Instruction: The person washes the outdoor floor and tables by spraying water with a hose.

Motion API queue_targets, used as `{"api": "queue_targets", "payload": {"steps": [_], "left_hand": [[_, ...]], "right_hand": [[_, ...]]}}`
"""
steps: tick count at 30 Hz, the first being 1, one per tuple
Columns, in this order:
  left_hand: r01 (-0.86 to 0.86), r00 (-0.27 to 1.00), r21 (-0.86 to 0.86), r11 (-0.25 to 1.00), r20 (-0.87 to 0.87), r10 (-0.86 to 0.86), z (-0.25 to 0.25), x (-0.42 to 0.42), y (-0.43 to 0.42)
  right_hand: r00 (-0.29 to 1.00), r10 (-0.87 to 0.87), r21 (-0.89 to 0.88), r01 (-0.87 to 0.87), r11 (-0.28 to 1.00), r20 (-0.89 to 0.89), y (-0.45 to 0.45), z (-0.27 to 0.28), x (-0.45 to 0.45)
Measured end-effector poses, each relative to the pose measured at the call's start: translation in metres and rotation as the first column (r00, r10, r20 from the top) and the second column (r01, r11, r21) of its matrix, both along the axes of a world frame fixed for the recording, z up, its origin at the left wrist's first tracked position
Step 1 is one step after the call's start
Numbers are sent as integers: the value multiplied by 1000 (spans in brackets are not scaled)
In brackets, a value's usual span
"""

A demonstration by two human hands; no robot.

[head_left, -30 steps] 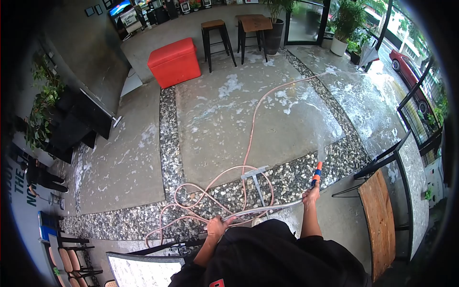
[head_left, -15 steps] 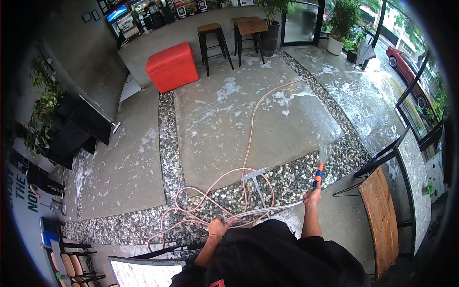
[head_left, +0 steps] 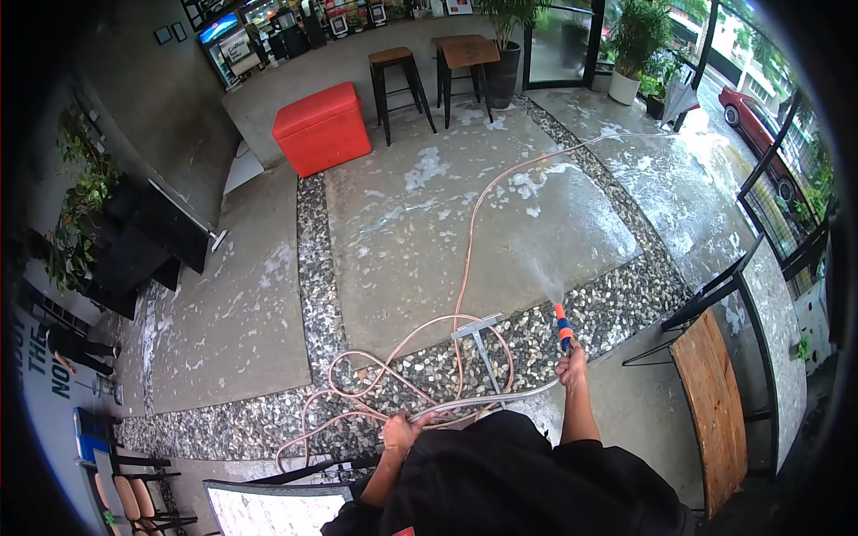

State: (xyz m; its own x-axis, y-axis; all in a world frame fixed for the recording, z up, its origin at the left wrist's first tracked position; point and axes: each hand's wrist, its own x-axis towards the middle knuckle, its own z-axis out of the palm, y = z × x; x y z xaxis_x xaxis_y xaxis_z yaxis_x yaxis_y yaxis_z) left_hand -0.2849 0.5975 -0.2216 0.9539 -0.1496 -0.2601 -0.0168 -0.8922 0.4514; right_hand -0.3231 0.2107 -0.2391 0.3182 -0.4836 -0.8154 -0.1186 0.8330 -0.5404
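Observation:
My right hand [head_left: 573, 364] grips an orange and blue hose nozzle [head_left: 562, 327], which points up and to the left. A fan of water [head_left: 547, 275] leaves its tip and lands on the wet concrete floor [head_left: 402, 259], where patches of white foam lie. Closed around the hose [head_left: 487, 394] near my waist is my left hand [head_left: 402, 432]. From there the pinkish hose lies in loose loops on the pebble strip and runs across the floor to the far right. A floor squeegee [head_left: 483, 347] lies on the pebbles between my hands, its lower handle hidden by my body.
A red box seat [head_left: 322, 129] and bar stools [head_left: 391, 58] stand by the counter. Wooden-topped furniture [head_left: 710, 406] is close on my right, a white-topped table [head_left: 277, 507] at lower left. Another person [head_left: 80, 348] is at far left. Another long-handled tool [head_left: 188, 213] leans at left.
My right hand has swung the nozzle to the left, and the spray now falls further left on the concrete. My left hand stays on the hose almost in place.

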Motion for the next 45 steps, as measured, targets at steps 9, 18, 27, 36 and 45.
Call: {"api": "queue_targets", "payload": {"steps": [9, 18, 27, 36, 45], "left_hand": [[-36, 999, 15, 999, -17, 37, 9, -3, 5], [-29, 999, 26, 999, 22, 28, 2, -7, 6], [-20, 1000, 15, 1000, -1, 20, 11, -10, 5], [-15, 1000, 39, 999, -19, 16, 9, -10, 5], [-48, 999, 17, 999, 1, 48, 10, -15, 24]], "right_hand": [[993, -57, -45, 61, 997, 100, 6, 3, 3], [986, -92, -102, 106, 989, 142, 15, 21, -2], [984, -129, -124, 144, 982, 124, 14, 20, -3], [972, -193, -198, 218, 956, 136, 15, 15, 0], [995, 96, -205, -92, 974, 10, -4, -35, 4]]}}
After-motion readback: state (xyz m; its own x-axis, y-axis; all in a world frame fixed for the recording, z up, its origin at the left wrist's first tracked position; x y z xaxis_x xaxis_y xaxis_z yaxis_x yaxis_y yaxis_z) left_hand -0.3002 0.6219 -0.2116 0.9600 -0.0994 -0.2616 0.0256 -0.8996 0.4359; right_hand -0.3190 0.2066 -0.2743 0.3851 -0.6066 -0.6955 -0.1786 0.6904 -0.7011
